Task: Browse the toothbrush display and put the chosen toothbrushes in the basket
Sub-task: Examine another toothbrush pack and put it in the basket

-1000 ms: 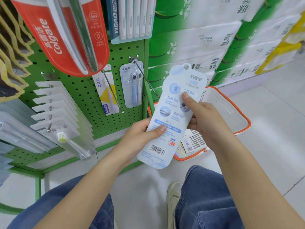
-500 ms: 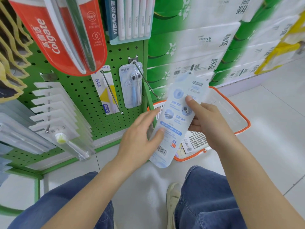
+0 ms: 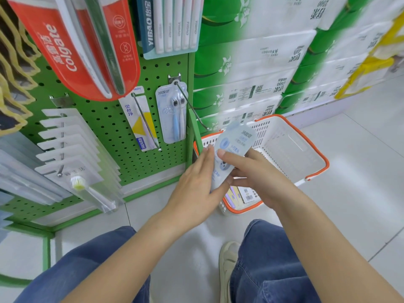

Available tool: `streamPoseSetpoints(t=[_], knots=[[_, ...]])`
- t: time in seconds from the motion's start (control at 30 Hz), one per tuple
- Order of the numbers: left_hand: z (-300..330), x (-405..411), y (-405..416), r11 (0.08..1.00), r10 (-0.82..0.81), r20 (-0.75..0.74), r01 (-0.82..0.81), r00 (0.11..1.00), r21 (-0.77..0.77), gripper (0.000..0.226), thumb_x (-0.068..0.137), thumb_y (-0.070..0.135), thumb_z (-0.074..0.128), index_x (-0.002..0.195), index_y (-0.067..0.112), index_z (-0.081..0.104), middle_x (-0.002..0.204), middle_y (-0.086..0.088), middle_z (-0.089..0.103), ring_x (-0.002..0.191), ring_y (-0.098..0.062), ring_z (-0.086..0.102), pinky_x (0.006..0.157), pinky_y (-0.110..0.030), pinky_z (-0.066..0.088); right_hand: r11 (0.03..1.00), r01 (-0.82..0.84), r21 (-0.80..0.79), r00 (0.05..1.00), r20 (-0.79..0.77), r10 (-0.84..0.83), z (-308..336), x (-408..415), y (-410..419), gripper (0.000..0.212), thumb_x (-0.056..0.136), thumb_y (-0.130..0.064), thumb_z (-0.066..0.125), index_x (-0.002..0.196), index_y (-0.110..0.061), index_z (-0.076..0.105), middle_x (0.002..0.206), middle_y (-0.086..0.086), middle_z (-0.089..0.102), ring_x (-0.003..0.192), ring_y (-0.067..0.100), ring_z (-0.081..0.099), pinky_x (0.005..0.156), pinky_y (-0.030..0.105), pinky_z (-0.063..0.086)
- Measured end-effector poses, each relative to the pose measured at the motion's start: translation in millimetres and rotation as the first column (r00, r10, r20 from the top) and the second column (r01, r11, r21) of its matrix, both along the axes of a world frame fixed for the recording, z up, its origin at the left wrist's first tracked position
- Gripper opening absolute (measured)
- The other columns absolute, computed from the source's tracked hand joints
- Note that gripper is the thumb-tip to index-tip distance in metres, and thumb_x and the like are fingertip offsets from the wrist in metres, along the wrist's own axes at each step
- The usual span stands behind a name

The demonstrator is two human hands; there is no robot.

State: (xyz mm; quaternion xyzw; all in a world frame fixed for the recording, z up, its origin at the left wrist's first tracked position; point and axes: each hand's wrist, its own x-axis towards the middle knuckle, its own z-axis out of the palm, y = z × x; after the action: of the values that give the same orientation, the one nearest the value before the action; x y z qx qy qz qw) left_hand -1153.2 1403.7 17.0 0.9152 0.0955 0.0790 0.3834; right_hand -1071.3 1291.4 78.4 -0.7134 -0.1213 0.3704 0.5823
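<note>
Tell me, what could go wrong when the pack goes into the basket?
1. The toothbrush pack is pinched mostly by the right hand; the left hand looks loose on it, so it might slip onto the floor.
2. The pack hovers over the basket near its rim, so it could tip outside.
3. A bare metal hook pokes out just above the hands; lifting them could mean a bump.

Stacked tissue packs point(image 3: 262, 68) beside green pegboard point(image 3: 109, 127).
</note>
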Motion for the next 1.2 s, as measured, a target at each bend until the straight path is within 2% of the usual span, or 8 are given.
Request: streamPoseSetpoints(t=[0.1, 0.2, 0.3, 0.43, 0.6, 0.8, 1.07, 1.2], knots=[[0, 2, 6, 1.0, 0.003, 0.022, -0.003, 1.0, -0.001, 0.056, 0.102, 0.04, 0.035, 0.153, 0.021, 0.024, 0.153, -0.002, 0.04, 0.137, -0.019, 0.041, 0.108, -0.036, 0.036, 0.998, -0.059, -0.027, 0.998, 0.02, 0.059, 0, 6, -3, 0.048, 0.085, -0.038, 0.066, 0.127, -0.02, 0.053, 0.106, 0.003, 0.073, 0.092, 0.011, 0.071, 0.086, 0.029, 0.057], [2, 1, 11, 0.992, 0.118, 0.074, -0.114, 0.99, -0.05, 0.038, 0.101, 0.036, 0.039, 0.13, 0.018, 0.056, 0.107, -0.009, 0.07, 0.099, -0.029, 0.063, 0.078, -0.035, 0.045, 0.996, -0.071, -0.044, 0.996, 0.059, 0.074, 1, 7, -5, 0.055, 0.082, -0.039, 0.067, 0.131, -0.031, 0.043, 0.107, 0.003, 0.072, 0.097, 0.009, 0.07, 0.09, 0.03, 0.055], [6, 3, 12, 0.939, 0.227, 0.109, -0.188, 0.968, -0.287, 0.021, 0.095, 0.034, 0.052, 0.094, 0.021, 0.068, 0.081, 0.002, 0.07, 0.074, -0.008, 0.061, 0.065, -0.028, 0.042, 0.999, 0.013, -0.049, 0.991, 0.137, -0.006, 3, 14, -10, 0.049, 0.083, -0.037, 0.068, 0.129, -0.024, 0.055, 0.106, 0.001, 0.072, 0.099, 0.011, 0.068, 0.087, 0.027, 0.054], [11, 5, 13, 0.688, 0.257, 0.028, -0.162, 0.966, -0.707, 0.017, 0.091, 0.006, 0.063, 0.093, 0.021, 0.07, 0.088, 0.008, 0.073, 0.079, -0.001, 0.064, 0.077, -0.021, 0.051, 0.995, 0.089, 0.042, 0.989, 0.117, -0.094, 5, 23, -16, 0.048, 0.081, -0.037, 0.068, 0.125, -0.021, 0.061, 0.11, -0.005, 0.07, 0.104, 0.006, 0.066, 0.087, 0.024, 0.051], [11, 3, 7, 0.52, 0.212, -0.045, -0.151, 0.976, -0.84, 0.017, 0.089, 0.004, 0.062, 0.096, 0.015, 0.071, 0.088, 0.006, 0.075, 0.082, -0.007, 0.067, 0.074, -0.019, 0.054, 0.968, 0.003, 0.249, 1.0, -0.023, 0.003, 5, 24, -15, 0.026, 0.076, -0.028, 0.065, 0.1, -0.019, 0.07, 0.096, 0.0, 0.074, 0.091, 0.014, 0.071, 0.087, 0.025, 0.052], [11, 3, 9, 0.527, 0.205, -0.033, -0.139, 0.978, -0.839, 0.017, 0.088, 0.003, 0.063, 0.096, 0.016, 0.071, 0.091, 0.004, 0.075, 0.084, -0.009, 0.068, 0.079, -0.023, 0.054, 0.963, 0.001, 0.27, 1.0, 0.03, -0.009, 1, 24, -14, 0.028, 0.078, -0.028, 0.064, 0.103, -0.017, 0.068, 0.1, 0.002, 0.073, 0.094, 0.017, 0.069, 0.084, 0.026, 0.053], [17, -5, 17, 0.723, 0.259, 0.137, -0.098, 0.956, -0.684, 0.023, 0.081, -0.001, 0.072, 0.094, 0.017, 0.067, 0.084, 0.011, 0.074, 0.078, -0.002, 0.067, 0.074, -0.017, 0.052, 0.977, -0.142, 0.158, 0.984, 0.126, 0.123, 3, 35, -16, 0.031, 0.082, -0.026, 0.072, 0.11, -0.014, 0.064, 0.1, 0.004, 0.071, 0.097, 0.015, 0.068, 0.089, 0.028, 0.051], [16, -8, 23, 0.678, 0.411, 0.123, -0.213, 0.903, -0.704, 0.011, 0.093, 0.012, 0.061, 0.085, 0.014, 0.068, 0.078, 0.0, 0.075, 0.076, -0.016, 0.07, 0.071, -0.031, 0.058, 0.979, -0.176, 0.107, 0.981, 0.104, 0.165, -3, 31, -8, 0.037, 0.079, -0.029, 0.062, 0.112, -0.012, 0.063, 0.098, 0.003, 0.069, 0.094, 0.014, 0.066, 0.095, 0.031, 0.051]])
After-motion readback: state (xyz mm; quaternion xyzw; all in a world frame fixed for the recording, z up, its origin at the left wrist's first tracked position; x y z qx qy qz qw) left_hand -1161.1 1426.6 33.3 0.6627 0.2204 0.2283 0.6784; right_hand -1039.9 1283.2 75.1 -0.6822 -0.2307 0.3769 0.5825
